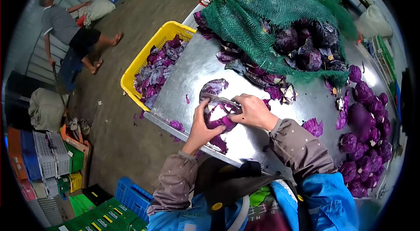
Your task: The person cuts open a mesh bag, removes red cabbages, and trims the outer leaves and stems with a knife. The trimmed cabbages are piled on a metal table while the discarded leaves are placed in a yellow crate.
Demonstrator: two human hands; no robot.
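Note:
Over the metal table (175,95), near its front edge, my left hand (202,128) is wrapped round the left side of a purple cabbage (214,121) with white cut patches. My right hand (251,112) is closed on a knife (222,99), whose blade lies across the top of the cabbage, and its thumb presses on the cabbage. Just beyond the blade is a loose purple leaf (213,86). More leaf scraps (218,143) lie below the cabbage.
A green mesh sack (262,8) of cabbages lies at the back. Many cabbages (365,143) are piled right. A yellow crate (127,78) of leaves adjoins the table's left edge. A person (65,25) walks at far left. Crates (105,215) stand at the lower left.

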